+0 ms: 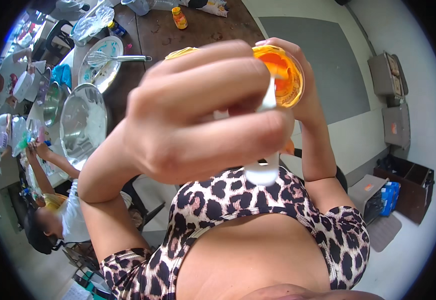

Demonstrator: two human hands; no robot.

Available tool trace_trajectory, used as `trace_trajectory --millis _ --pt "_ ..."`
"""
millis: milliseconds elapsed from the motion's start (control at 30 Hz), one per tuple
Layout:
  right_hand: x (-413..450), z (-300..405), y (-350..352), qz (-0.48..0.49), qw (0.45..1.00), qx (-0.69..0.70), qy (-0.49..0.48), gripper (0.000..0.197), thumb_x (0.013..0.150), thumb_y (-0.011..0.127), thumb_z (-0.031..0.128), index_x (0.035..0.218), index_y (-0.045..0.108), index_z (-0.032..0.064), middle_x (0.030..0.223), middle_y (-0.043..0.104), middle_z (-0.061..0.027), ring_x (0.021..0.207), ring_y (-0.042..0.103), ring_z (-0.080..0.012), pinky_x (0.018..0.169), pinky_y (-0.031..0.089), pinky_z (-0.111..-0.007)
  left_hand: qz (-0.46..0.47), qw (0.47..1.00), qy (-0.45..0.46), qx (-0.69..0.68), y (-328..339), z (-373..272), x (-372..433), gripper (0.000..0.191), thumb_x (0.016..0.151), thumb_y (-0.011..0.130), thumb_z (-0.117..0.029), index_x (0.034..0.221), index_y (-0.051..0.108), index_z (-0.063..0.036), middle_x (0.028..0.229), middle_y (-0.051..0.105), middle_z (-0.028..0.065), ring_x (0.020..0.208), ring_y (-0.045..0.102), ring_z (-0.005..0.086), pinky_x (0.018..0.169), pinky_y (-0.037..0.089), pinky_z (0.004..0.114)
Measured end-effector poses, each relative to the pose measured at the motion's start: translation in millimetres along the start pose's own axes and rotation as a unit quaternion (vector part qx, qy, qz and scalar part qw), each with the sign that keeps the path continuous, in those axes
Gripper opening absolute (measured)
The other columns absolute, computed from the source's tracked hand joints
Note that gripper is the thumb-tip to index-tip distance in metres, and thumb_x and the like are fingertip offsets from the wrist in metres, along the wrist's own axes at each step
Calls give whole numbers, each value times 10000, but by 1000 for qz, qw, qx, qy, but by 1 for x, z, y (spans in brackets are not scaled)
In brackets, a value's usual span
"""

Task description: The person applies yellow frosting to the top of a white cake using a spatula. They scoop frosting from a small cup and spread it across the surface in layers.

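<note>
My left hand [203, 108], blurred and close to the camera, is closed around a white plastic utensil [262, 174]. Its rounded handle end sticks out below my fingers, while the other end reaches into a clear cup [302, 84]. Thick orange and yellow icing [291, 80] coats the cup's inside. My right hand [291, 47] holds this cup from its far side, with the mouth tipped towards the camera. Behind my left hand, the edge of some yellow icing [180, 53] shows; whatever holds it is hidden.
On the brown table [158, 33] stand an orange jar with a yellow lid [179, 18] and a dark blue jar [116, 28]. A wire whisk [118, 58] rests on a smeared plate [118, 47], near a metal bowl [79, 116]. Another person [71, 217] works at left.
</note>
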State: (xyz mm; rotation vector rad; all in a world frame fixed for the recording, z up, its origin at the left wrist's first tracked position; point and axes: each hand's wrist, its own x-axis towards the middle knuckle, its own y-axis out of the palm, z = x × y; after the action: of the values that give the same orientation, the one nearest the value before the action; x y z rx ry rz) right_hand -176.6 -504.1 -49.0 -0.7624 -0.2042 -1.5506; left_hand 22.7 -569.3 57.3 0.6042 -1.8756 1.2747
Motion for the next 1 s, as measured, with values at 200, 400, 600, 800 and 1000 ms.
trace_trajectory --millis 200,400,600,800,1000 --pt "-35 -30 -39 12 999 -43 -8 771 597 897 149 1236 480 39 1183 590 -138 1036 623 -251 897 502 -326 -120 988 -93 13 53 -7 -31 242 675 751 -249 835 717 -71 652 565 37 550 510 146 454 352 249" --pt "-84 -32 -58 -20 998 62 -11 805 588 902 161 1246 457 33 1153 574 -145 997 618 -242 889 494 -313 -132 987 -64 -68 115 -33 -34 195 775 737 -229 843 704 -50 667 521 25 564 473 143 460 357 236" --pt "-83 -7 -70 -22 996 -2 -88 722 606 883 129 1211 497 49 1085 602 -156 930 640 -275 816 512 -320 -69 992 -108 -11 115 -61 -14 279 821 687 -344 865 693 -69 652 526 10 557 473 138 485 373 254" --pt "-95 18 -63 6 993 -19 -120 661 606 866 105 1169 524 59 1009 614 -147 876 641 -301 754 517 -353 -205 965 -164 7 106 -97 1 298 859 674 -330 815 692 -35 651 534 20 563 470 139 503 351 280" --pt "-102 28 -64 88 994 38 -60 671 581 885 127 1149 533 59 980 632 -118 868 648 -274 753 519 -346 -116 976 -165 77 135 -120 6 159 836 687 -153 843 686 6 676 559 63 590 497 185 534 376 298"
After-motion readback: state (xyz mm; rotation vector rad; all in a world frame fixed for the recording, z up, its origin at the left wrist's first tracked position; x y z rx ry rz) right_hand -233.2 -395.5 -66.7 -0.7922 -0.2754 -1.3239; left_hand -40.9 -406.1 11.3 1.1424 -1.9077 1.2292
